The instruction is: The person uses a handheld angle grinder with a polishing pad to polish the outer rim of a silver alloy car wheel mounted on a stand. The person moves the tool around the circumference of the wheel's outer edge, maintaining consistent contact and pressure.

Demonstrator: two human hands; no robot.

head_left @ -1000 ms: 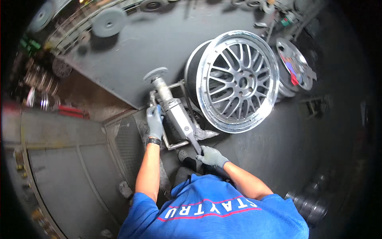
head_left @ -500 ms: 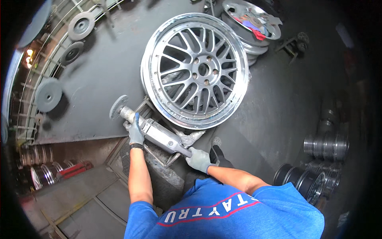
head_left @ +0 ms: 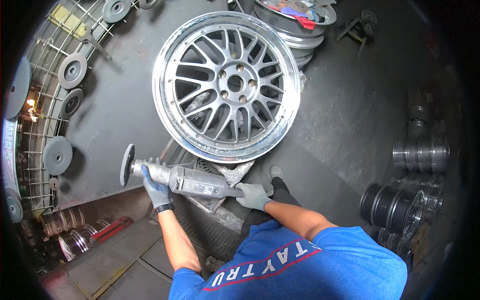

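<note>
With both gloved hands I hold a long grey power grinder (head_left: 196, 182) across my front, below a wheel rim. My left hand (head_left: 157, 188) is wrapped round its wrapped front neck. At the tool's left end a round grey disc (head_left: 127, 165) is mounted, apart from the rim. My right hand (head_left: 253, 196) closes on the narrow rear handle. The large multi-spoke alloy wheel rim (head_left: 236, 84), with a shiny outer lip and dull grey spokes, lies face up just beyond the grinder. A metal frame (head_left: 202, 205) shows partly beneath the tool.
Several round discs (head_left: 72, 71) hang on a wire rack (head_left: 42, 95) at the left. Stacked rims (head_left: 300, 42) with cloths and pads on top stand behind the wheel. More rims (head_left: 392, 205) are piled at the right. A small metal stand (head_left: 356, 32) sits at the far right.
The grinder has swung to lie more level, its disc end now further left and lower. My view has shifted, so the wheel rim appears further left. Both hands keep their hold.
</note>
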